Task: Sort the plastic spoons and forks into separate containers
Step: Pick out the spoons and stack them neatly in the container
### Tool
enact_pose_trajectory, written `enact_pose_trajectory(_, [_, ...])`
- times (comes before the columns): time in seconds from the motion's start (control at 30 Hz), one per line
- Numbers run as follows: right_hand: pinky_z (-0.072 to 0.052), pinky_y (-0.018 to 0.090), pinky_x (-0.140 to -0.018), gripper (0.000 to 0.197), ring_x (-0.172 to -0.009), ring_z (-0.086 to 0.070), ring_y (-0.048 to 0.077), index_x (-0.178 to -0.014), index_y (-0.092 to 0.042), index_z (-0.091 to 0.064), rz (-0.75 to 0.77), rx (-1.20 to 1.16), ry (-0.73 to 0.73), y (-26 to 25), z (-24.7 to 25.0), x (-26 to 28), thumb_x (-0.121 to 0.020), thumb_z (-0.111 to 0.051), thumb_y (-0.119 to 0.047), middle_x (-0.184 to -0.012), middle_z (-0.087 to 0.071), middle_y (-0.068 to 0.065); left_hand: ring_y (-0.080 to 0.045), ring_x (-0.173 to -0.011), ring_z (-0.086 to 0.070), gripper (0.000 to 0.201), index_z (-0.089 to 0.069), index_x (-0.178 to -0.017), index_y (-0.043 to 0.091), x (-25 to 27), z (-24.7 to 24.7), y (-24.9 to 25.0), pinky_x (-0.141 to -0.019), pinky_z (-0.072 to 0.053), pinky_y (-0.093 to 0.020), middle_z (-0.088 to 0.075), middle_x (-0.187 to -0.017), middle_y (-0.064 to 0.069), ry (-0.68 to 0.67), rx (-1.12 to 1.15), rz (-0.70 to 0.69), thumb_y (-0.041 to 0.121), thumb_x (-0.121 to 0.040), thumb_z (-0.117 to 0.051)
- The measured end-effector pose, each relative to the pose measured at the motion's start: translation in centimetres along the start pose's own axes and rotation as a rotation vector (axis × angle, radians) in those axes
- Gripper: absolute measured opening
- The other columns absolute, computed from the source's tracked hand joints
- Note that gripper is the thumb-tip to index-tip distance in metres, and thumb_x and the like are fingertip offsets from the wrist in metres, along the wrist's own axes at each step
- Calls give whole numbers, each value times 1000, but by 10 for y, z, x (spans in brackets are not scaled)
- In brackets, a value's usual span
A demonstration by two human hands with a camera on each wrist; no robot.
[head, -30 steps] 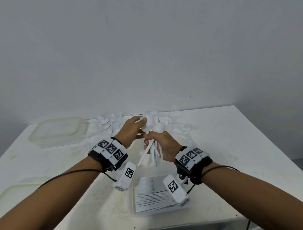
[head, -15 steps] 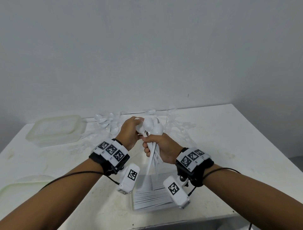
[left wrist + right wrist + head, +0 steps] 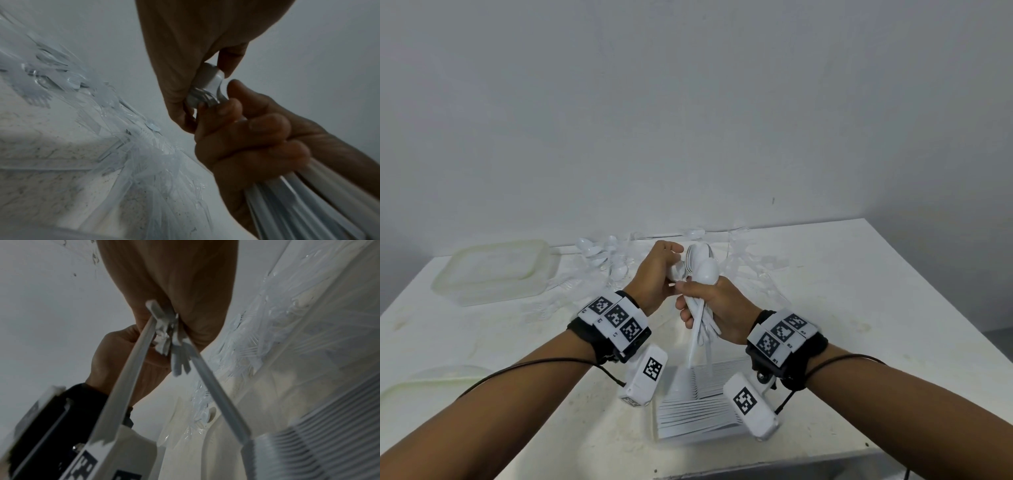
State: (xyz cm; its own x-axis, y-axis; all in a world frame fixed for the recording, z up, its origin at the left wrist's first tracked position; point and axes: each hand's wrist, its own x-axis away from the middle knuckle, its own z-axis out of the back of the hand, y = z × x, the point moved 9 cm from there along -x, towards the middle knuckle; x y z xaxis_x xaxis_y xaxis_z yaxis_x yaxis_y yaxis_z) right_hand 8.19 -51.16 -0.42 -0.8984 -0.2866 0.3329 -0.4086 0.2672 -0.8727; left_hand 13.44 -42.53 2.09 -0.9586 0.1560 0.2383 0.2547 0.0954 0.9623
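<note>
The right hand (image 3: 717, 310) is closed in a fist round a bunch of white plastic spoons (image 3: 702, 274), bowls up and handles fanning down out of the fist toward 6 o'clock. At its 10 o'clock the left hand (image 3: 655, 277) curls its fingers and thumb round the spoon bowls at the top of the bunch. In the head view both hands hang above the white table (image 3: 876, 308). Below them, at 6 o'clock, lies a stack of white cutlery handles in a clear tray (image 3: 698, 404), partly hidden by the two white wrist cameras. Loose clear and white plastic spoons and forks (image 3: 613, 260) lie scattered behind the hands from 11 to 1 o'clock, along the wall. A translucent rectangular plastic container (image 3: 496, 270) sits at 10 o'clock, well apart, and the rim of a second translucent container (image 3: 410, 390) shows at 8 o'clock beside the left forearm.

From the left wrist, the left hand's fingers (image 3: 180, 91) pinch a spoon bowl (image 3: 209, 81) just above the right fist (image 3: 251, 142); the loose cutlery (image 3: 107, 123) covers the table at 8 o'clock.

From the right wrist, the handle ends (image 3: 164, 331) jut from the right palm (image 3: 185, 280), the left hand (image 3: 115, 356) lies behind them at 8 o'clock, and the stacked handles (image 3: 329, 443) fill the 4 o'clock corner.

Compared with a second ago, the left hand has moved from the side of the bowls onto the top of the bunch, and the bunch stands more upright.
</note>
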Motion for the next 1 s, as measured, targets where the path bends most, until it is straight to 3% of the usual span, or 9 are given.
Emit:
enact_pose_trajectory(0.1, [-49,25,-49,13,-53,-55,20,-83,-4,-61,-10,-29,-7,-1,0,0,-94,-59,-12,-69,-58,13,-18,-69,-48,25,-52,-108,9,1,3,1,-53,-48,-26,-42,-78,-4,-11,40,5,4,-92,-33])
enact_pose_trajectory(0.23, [-50,26,-49,11,-55,-58,20,-88,1,-60,-34,-15,-22,0,-2,-1,-94,-57,-9,-70,-59,13,-22,-76,-51,34,-52,-112,7,0,9,4,-60,-47,-31,-48,-87,-9,38,-16,-13,-3,-87,-30])
enact_pose_trajectory(0.33, [-51,27,-49,11,-55,-59,22,-92,5,-59,-49,-3,-32,1,-4,-3,-95,-56,-6,-71,-60,15,-23,-80,-55,30,-54,-106,6,0,10,5,-63,-48,-31,-55,-90,-11,48,-101,-32,-6,-87,-33])
enact_pose_trajectory(0.43, [-53,30,-52,12,-56,-61,24,-98,6,-58,-49,28,-41,1,-7,-5,-95,-55,-4,-71,-61,18,-24,-74,-59,25,-60,-95,0,-4,12,6,-63,-51,-31,-61,-82,-14,61,-246,-37,-5,-87,-37])
enact_pose_trajectory(0.5, [-56,33,-55,14,-58,-63,27,-103,8,-58,-39,53,-54,3,-9,-7,-94,-55,-3,-73,-62,20,-26,-71,-62,27,-63,-90,-2,-8,18,5,-64,-57,-35,-65,-80,-16,93,-369,-38,-6,-83,-37])
enact_pose_trajectory(0.6, [-59,38,-60,12,-61,-65,31,-101,8,-57,-38,82,-75,6,-11,-8,-94,-55,-3,-76,-64,23,-31,-75,-68,34,-67,-86,6,-13,27,9,-66,-60,-44,-69,-83,-15,151,-572,-81,0,-74,-36])
enact_pose_trajectory(0.73, [-58,40,-60,5,-61,-64,32,-89,0,-56,-28,104,-63,7,-8,-10,-94,-55,-1,-75,-63,22,-24,-57,-58,30,-64,-92,-2,-13,27,13,-49,-50,-27,-63,-72,-11,155,-736,-92,-5,-79,-37])
enact_pose_trajectory(0.83, [-58,51,-73,9,-68,-61,33,-83,-4,-56,7,122,-21,5,-3,-16,-91,-58,0,-76,-60,20,-23,-55,-52,25,-57,-96,-1,-14,29,9,-51,-43,-25,-59,-71,-13,142,-674,-50,-5,-80,-37])
enact_pose_trajectory(1.0, [-56,36,-57,8,-61,-63,33,-88,1,-57,-32,27,-29,2,-2,-17,-95,-51,1,-75,-62,23,-24,-74,-58,18,-53,-102,0,-17,32,3,-62,-52,-33,-59,-86,-12,155,-356,-29,2,-85,-46])
